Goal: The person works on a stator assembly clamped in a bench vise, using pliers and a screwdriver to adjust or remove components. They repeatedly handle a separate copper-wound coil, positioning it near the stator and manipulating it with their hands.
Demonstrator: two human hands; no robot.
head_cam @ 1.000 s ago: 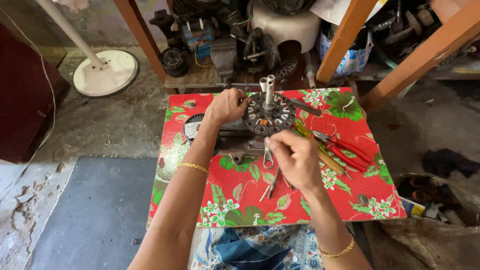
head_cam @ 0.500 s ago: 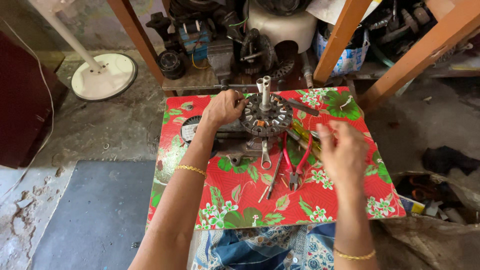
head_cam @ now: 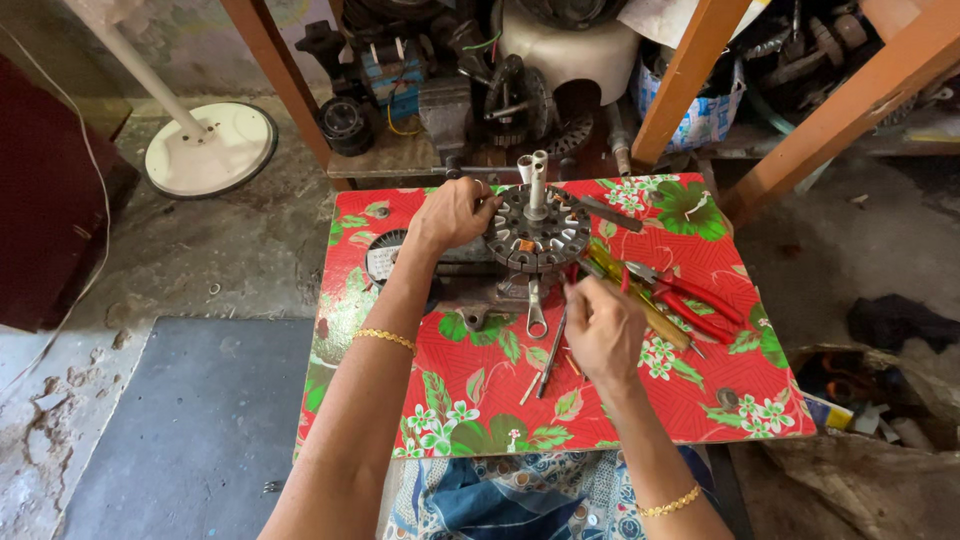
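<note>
A round dark motor stator (head_cam: 537, 238) with an upright metal shaft (head_cam: 538, 178) sits at the back of a small table covered in red floral cloth (head_cam: 700, 400). My left hand (head_cam: 450, 213) grips the stator's left rim. My right hand (head_cam: 605, 330) is at the stator's front right edge, with its fingertips pinched together against the rim. Anything between those fingers is hidden. A small spanner (head_cam: 537, 315) and a thin dark tool (head_cam: 550, 358) lie just in front of the stator, beside my right hand.
Red-handled pliers (head_cam: 695, 305) and a yellow-handled screwdriver (head_cam: 640, 300) lie to the right on the cloth. Motor parts crowd a low shelf (head_cam: 400, 160) behind, between orange wooden legs (head_cam: 690, 70). A white fan base (head_cam: 210, 150) and a grey mat (head_cam: 200, 420) are on the floor to the left.
My right hand went from the table's middle out to the pliers on the right, then came back to the stator's front right edge. My left hand stayed on the stator.
</note>
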